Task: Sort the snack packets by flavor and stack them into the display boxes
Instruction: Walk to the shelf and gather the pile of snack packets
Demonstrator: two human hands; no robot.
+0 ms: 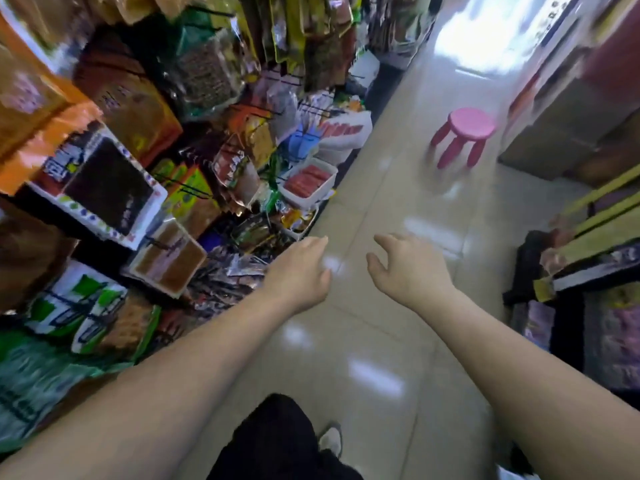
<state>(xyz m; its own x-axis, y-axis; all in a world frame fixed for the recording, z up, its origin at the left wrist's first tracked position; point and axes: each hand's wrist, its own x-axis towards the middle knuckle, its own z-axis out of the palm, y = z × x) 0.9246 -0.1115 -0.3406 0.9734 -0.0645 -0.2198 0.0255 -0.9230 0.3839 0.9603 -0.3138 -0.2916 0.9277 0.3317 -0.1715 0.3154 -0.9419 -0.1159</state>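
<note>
Looks like the between-picks bit: left hand [300, 270] and right hand [403, 268] hang loose and empty over the aisle floor [367, 334]. Snack packets [235, 271] sit jumbled on the shelves beside the left hand, with a white display box [300, 199] further along. Next move, I'd guess: reach left and grab one flavor.

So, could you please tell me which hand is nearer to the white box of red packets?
Left. The left hand hovers just below the white box in view; the right hand is over the floor, off to its right.
</note>
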